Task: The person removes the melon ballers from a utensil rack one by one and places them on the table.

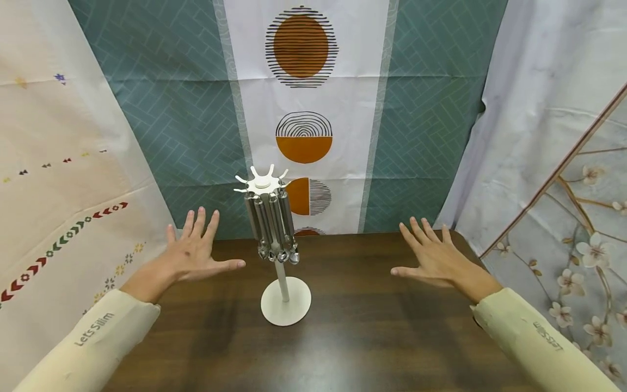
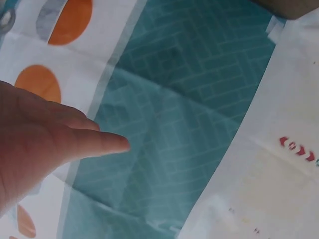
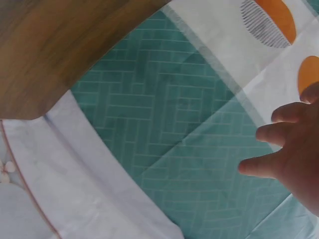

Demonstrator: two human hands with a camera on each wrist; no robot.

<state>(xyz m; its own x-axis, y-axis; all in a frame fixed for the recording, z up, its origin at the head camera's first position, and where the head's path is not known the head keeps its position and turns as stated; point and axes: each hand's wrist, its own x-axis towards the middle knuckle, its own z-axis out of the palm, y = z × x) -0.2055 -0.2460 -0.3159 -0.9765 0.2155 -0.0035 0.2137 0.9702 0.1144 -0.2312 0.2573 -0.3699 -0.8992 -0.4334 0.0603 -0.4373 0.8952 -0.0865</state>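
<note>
A white stand with a round base and a spoked top rises from the wooden table, left of centre. Several metal spoons hang from its spokes, bowls downward. To the left of the stand, my left hand is held out with fingers spread and thumb toward the spoons, touching nothing. My right hand reaches out over the right side of the table, fingers spread, and holds nothing. In the wrist views, the left hand and right hand show against the curtain.
The brown wooden table ends at a patterned teal and white curtain behind. Pale cloths hang at both sides, the left cloth with small coloured motifs, the right cloth with blossoms.
</note>
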